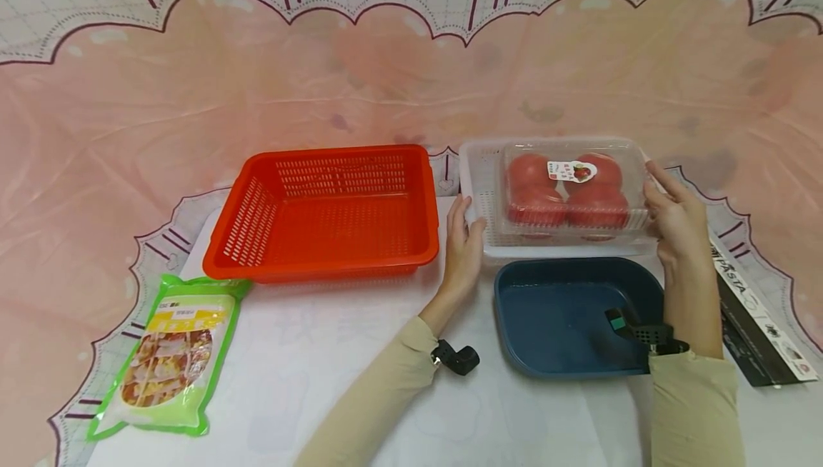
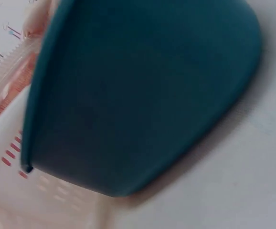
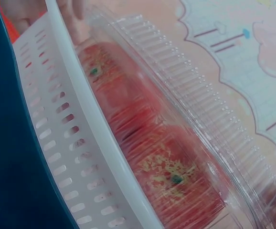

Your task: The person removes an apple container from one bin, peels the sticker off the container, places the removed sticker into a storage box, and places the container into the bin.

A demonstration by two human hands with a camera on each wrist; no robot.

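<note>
A clear plastic box of tomatoes (image 1: 566, 192) with a white label lies tilted over the white basket (image 1: 472, 174), partly within its rim. My right hand (image 1: 683, 221) grips the box by its right end. At the basket's left side, my left hand (image 1: 461, 253) holds the wall, thumb over the rim and fingers outside. The right wrist view shows the tomatoes (image 3: 166, 176) through the plastic, beside the basket's slotted wall (image 3: 57, 138). In the left wrist view, a dark blue basin (image 2: 143, 95) hides most of the basket.
A red-orange slotted basket (image 1: 341, 228) stands left of the white one. The blue basin (image 1: 572, 317) sits in front, under my right wrist. A green food packet (image 1: 173, 360) lies at the left; a black-and-white pasta package (image 1: 759, 317) lies at the right.
</note>
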